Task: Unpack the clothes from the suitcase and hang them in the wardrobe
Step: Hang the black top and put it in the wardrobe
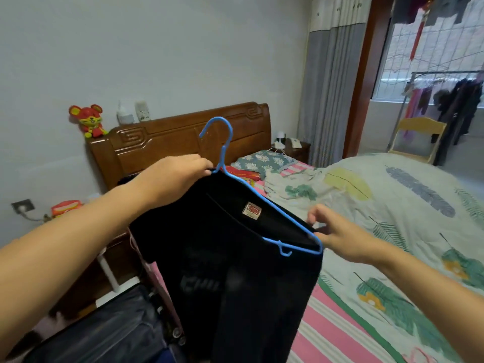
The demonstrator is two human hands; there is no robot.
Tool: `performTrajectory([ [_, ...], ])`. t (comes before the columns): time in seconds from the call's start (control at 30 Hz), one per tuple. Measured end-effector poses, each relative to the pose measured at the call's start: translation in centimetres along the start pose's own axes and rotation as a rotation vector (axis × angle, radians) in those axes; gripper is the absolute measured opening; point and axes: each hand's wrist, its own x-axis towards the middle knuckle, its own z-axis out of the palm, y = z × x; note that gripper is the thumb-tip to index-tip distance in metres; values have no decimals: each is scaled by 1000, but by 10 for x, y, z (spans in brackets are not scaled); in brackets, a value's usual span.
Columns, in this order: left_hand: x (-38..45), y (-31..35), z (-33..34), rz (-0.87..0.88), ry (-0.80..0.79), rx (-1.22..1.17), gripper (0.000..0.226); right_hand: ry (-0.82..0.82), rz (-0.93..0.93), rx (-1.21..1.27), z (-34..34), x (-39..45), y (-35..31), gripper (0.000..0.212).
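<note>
bedroom with pale plaster walls; a carved, glossy wooden headboard [188,137] stands at the back, and all positions below are given relative to it. in front of the headboard, held in the air, hangs a black t-shirt [230,258] of soft matte fabric on a thin blue plastic hanger [222,153] with a curved hook. a small woven neck label [252,210], red and cream, shows inside the collar; its writing is too small to read. faint grey lettering on the shirt front is blurred. the left hand [172,176] grips the hanger and collar just below the hook. the right hand [337,237] pinches the shirt's shoulder at the hanger's far end. below and left of the headboard lies a dark fabric suitcase [104,334]. to the right of the headboard spreads a leaf-printed quilt [406,205] over a pink striped sheet [327,328]. a red plush mouse [89,121] sits on the headboard's left end.
</note>
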Motion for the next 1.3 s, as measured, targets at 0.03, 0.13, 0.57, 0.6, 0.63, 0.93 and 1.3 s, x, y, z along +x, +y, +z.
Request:
performTrajectory([
  [0.03, -9, -4, 7, -52, 11, 15, 28, -14, -4, 2, -3, -1, -1, 34],
  [0.13, -28, -6, 34, -144, 20, 60, 34, -29, -2, -126, -1, 8, -10, 42],
  [0.57, -35, -36, 11, -668, 110, -62, 32, 128, 277, -325, 30, -15, 16, 43],
  [0.6, -25, -27, 9, -614, 68, -76, 35, 135, 237, -300, 38, -1, 7, 42],
  [0.63, -16, -18, 6, -568, 37, -95, 35, 170, 190, -274, 44, 12, -2, 41],
  [0.93, 5, 24, -19, -348, -204, -289, 25, 306, -324, -474, 51, 64, -44, 38],
  [1.3, 20, 97, -13, -666, 109, 34, 40, 574, -494, -392, 78, 65, -62, 18],
])
